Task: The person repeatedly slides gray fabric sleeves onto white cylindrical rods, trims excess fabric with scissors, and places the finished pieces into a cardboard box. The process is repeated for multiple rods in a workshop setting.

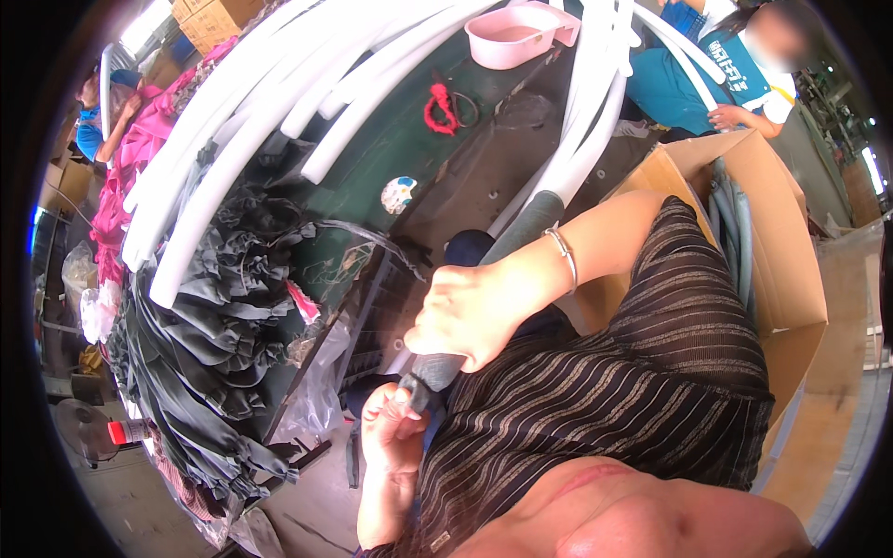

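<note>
A long white foam tube [579, 160] slants down toward my body, and a dark grey fabric sleeve [526, 223] covers its lower part. My right hand [474, 316], a bracelet at its wrist, is wrapped round the covered part. Below it, my left hand [391, 430] pinches the bunched end of the sleeve between thumb and fingers. Whether the foam reaches that end is hidden under the cloth. To the left, a heap of dark grey fabric sleeves [200, 321] hangs over the table side. Many loose white foam tubes [228, 167] lie above the heap.
A pink plastic scoop [507, 48] and a red band [441, 110] lie on the dark green table [367, 153]. By my right arm stands an open cardboard box [786, 251] holding grey covered tubes [731, 219]. A co-worker in a teal apron [674, 88] is at upper right, another person at far left.
</note>
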Motion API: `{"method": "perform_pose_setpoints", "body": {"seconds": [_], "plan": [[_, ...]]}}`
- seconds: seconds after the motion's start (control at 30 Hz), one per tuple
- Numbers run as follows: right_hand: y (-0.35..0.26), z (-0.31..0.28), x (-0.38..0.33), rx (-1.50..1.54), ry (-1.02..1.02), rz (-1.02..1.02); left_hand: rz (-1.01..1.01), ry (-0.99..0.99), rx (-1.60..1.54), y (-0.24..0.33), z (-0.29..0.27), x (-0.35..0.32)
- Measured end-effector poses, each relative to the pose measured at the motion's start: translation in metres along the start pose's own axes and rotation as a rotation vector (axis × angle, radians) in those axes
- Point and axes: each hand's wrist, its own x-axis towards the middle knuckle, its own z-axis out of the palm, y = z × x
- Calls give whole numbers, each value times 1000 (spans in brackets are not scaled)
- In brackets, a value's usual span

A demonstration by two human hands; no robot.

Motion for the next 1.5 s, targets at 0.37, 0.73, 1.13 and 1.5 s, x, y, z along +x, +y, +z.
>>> {"method": "perform_pose_setpoints", "body": {"seconds": [0.37,0.73,1.13,1.5], "plan": [[7,21,5,-62,5,-66,107,-94,987,5,-11,19],[-28,-22,19,60,99,-153,120,-154,603,41,13,-27],[35,-38,129,530,173,-51,431,293,804,43,-67,-34],[88,0,371,-460,720,193,872,397,1173,83,-114,-44]]}}
